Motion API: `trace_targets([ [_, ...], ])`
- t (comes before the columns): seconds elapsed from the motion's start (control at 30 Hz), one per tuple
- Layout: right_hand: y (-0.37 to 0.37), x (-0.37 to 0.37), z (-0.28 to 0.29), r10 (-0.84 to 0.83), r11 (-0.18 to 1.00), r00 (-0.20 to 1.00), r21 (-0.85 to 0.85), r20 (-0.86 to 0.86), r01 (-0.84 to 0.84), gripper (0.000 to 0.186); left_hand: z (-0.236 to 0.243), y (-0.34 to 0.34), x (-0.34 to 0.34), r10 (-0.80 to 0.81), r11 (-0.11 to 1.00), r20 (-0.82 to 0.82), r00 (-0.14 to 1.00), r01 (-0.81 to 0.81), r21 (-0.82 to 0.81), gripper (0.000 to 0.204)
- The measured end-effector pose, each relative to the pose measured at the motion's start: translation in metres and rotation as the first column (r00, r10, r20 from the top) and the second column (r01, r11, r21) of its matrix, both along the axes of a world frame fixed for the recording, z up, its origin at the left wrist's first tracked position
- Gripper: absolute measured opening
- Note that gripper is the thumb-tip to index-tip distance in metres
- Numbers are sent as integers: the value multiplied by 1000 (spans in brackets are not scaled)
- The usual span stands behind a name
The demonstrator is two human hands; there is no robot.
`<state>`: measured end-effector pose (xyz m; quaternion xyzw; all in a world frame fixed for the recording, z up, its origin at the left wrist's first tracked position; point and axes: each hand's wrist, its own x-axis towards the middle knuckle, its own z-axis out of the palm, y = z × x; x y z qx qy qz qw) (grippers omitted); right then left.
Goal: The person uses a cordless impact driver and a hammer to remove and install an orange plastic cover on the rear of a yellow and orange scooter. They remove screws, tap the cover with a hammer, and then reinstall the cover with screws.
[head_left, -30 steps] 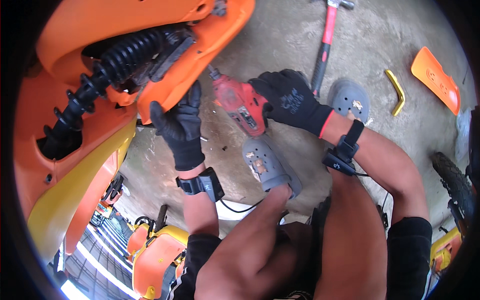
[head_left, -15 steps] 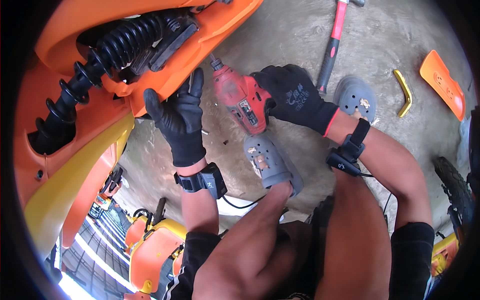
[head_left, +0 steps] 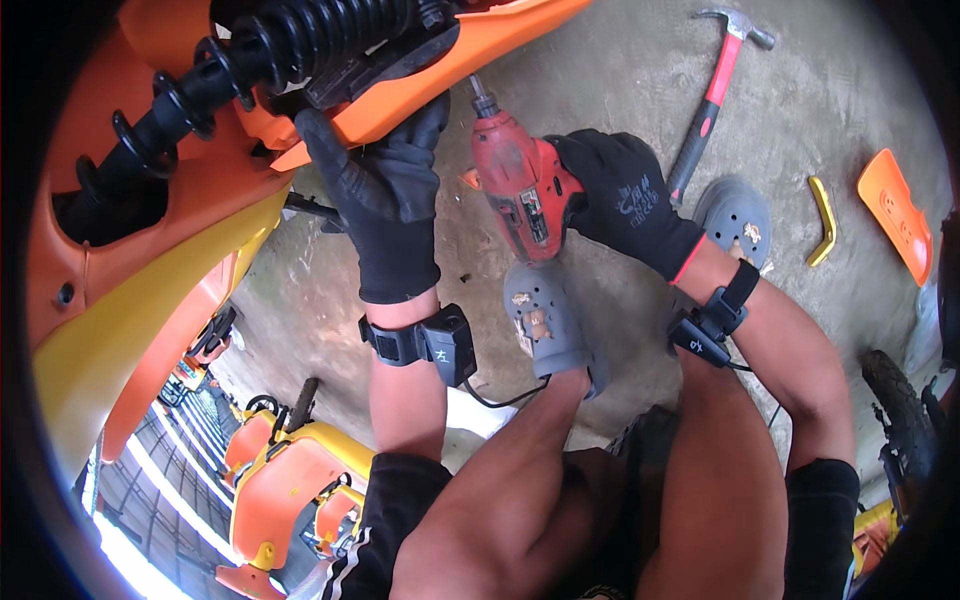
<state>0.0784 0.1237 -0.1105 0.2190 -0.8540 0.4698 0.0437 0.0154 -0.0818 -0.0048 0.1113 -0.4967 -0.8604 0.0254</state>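
My left hand (head_left: 388, 205), in a black glove, is closed around the lower edge of an orange plastic panel (head_left: 400, 95). The thumb lies on the near side, and the fingertips are partly hidden behind the edge. In its black glove, my right hand (head_left: 622, 195) grips a red power driver (head_left: 520, 185) by its handle. The driver's bit (head_left: 483, 97) points up and away, just right of the panel and apart from it. Beside the panel at the upper left is a black coil-spring shock absorber (head_left: 240, 65).
On the concrete floor lie a hammer (head_left: 715, 95) with a red and black handle, a yellow bent strip (head_left: 823, 222) and an orange plate (head_left: 895, 215). My grey clogs (head_left: 545, 320) are below the driver. A black tyre (head_left: 895, 400) is at the right; orange-yellow vehicles (head_left: 285, 500) stand lower left.
My left fingers, stretched up beside the panel before, are now bent around its edge. The driver has moved slightly up and right in my right hand. The whole view has shifted a little.
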Motion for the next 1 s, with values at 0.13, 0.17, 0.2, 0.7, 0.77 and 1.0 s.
trace_targets([
  [0.13,7,-10,4,8,998,998,60,-55,-5,72,5,0,-1,90,995,46,995,-88,-41,65],
  [0.17,9,-12,5,4,996,998,90,-55,1,71,7,1,-1,83,996,57,995,-83,-15,63],
  [0.2,10,-13,7,21,993,998,115,-51,-15,70,8,2,-1,88,996,85,992,-89,10,62],
  [0.7,61,3,22,282,831,929,423,237,-361,60,-3,-4,-13,65,994,67,996,-71,89,69],
  [0.77,77,6,27,278,789,921,482,274,-382,59,-3,-1,-13,81,991,68,994,-88,104,69],
  [1.0,126,18,53,82,802,949,545,305,-244,51,5,0,-5,148,984,133,980,-160,85,72],
])
